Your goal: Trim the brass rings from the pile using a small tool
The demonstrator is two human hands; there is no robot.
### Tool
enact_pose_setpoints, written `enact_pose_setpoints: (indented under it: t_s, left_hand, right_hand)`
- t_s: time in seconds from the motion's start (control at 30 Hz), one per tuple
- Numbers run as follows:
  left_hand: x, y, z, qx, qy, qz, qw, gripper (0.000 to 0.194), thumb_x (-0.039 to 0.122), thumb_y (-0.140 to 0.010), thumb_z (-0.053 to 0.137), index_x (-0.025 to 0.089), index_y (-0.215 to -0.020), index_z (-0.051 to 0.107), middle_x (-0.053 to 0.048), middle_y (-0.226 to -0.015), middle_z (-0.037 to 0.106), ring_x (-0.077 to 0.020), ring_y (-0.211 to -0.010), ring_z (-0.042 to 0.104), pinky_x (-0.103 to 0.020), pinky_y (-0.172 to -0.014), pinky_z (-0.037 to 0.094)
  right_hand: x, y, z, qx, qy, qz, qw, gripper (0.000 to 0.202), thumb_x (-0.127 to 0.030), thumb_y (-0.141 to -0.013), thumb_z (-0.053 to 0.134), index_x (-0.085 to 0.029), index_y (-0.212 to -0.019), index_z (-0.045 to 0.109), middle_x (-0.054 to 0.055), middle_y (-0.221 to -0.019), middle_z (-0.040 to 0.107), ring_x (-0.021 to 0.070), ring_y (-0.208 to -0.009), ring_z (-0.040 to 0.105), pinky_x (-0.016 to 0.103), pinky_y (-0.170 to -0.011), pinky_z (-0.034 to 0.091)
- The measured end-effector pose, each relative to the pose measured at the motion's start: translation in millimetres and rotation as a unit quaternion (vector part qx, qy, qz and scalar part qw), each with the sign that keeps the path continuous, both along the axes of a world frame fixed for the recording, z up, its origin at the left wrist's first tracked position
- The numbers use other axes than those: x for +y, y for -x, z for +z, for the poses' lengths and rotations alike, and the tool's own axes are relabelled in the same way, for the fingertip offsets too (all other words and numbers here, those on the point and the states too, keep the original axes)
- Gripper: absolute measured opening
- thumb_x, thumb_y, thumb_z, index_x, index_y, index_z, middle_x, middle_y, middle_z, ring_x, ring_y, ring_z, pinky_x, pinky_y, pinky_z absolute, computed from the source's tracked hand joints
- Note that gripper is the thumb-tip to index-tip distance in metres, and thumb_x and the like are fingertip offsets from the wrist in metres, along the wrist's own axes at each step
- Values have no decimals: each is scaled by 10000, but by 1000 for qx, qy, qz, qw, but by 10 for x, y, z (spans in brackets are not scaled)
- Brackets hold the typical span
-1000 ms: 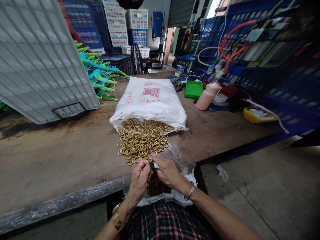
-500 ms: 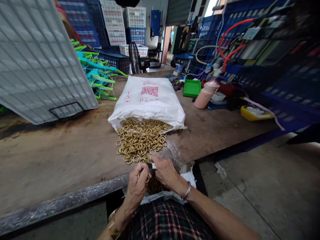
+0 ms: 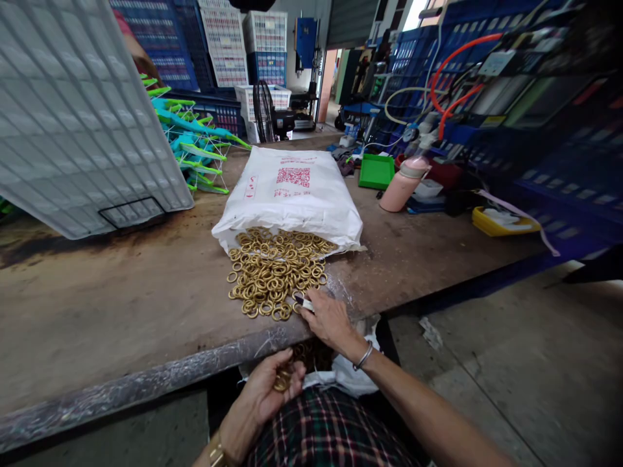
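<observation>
A heap of brass rings (image 3: 272, 275) spills from the open mouth of a white woven sack (image 3: 296, 185) on the table. My right hand (image 3: 333, 321) is closed on a small white tool with a dark tip (image 3: 305, 302), whose kind I cannot make out; the tip is at the heap's near right edge. Lower down, in front of the table edge, my left hand (image 3: 265, 392) is turned palm up, its fingers curled round a few brass rings (image 3: 281, 380). Between my hands and my lap, an open white bag (image 3: 355, 376) holds more rings, partly hidden.
A tilted white crate (image 3: 92, 130) stands at the left, beside turquoise and green plastic parts (image 3: 195, 139). To the right are a pink bottle (image 3: 403, 185), a green tray (image 3: 376, 171) and a yellow tray (image 3: 503, 222). A person's arm shows behind the crate.
My hands have parted. The right hand has moved up to the heap with the white tool; the left has dropped lower and turned palm up with rings in it.
</observation>
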State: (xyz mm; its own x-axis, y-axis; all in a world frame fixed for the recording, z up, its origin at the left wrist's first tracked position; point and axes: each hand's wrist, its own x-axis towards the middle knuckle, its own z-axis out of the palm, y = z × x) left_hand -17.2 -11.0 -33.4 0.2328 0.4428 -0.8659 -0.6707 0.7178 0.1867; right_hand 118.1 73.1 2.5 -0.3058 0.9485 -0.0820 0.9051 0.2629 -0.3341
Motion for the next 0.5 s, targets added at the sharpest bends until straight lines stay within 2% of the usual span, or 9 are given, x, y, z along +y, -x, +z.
enact_pose_setpoints:
  t_s: [0.1,0.3,0.5]
  left_hand:
    - [33,-44,-10,19,36,28,999,76,131,-855,491,95,-789,500,-102,-613,628,-172,-537,646,-209,-430,496]
    - [48,-56,-60,-2,24,63,998,81,68,-838,444,118,-889,481,-96,-724,629,-191,-607,666,-242,-481,534]
    - [24,-54,-99,1,29,58,998,70,72,-826,449,124,-858,483,-116,-788,616,-207,-680,667,-281,-565,554]
  right_hand:
    - [-15,11,20,-8,2,12,1000,170,-307,-877,499,-220,-1021,524,34,-1032,626,178,-810,596,271,-614,308]
    - [-19,-9,-35,9,-14,24,1000,145,-260,-877,466,-215,-994,538,36,-999,609,166,-789,569,269,-595,282]
    - [1,-56,-135,69,-36,14,997,155,-170,-828,469,-194,-959,547,34,-866,641,166,-737,555,265,-594,267]
